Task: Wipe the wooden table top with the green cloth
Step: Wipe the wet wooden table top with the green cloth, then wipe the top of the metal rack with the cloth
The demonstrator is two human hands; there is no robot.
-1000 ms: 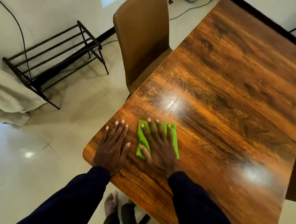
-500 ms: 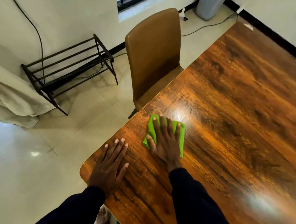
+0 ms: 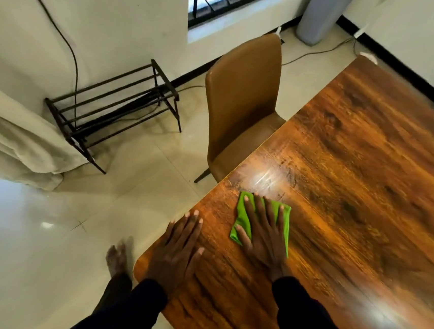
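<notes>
Head view. The wooden table top (image 3: 355,177) runs from the near left corner away toward the far right. The green cloth (image 3: 243,214) lies folded flat on it, close to the left edge and a short way in from the near left corner. The right hand (image 3: 264,238) is pressed palm-down on the cloth, fingers (image 3: 281,218) straight and slightly spread, not curled around the fabric; cloth shows past the fingertips and along both sides of the hand. The left hand (image 3: 178,250) lies flat on bare wood just beside the left edge, near the corner, fingers extended and close together, thumb out; it touches the table only, apart from the cloth. Both forearms are in dark sleeves. A bare foot (image 3: 117,261) shows blurred on the floor left of the corner. A tan chair (image 3: 243,95) is tucked against the left edge farther along. A bright glare patch sits on the wood just beyond the cloth.

Assessment: wiping is under way at the near left portion; the greater part of the surface, toward the far and right edges, appears not yet covered, though cleanliness cannot be read from the sheen. The next move calls for steady downward pressure while sliding the cloth, keeping it flat so it does not bunch, with the left hand as brace.
</notes>
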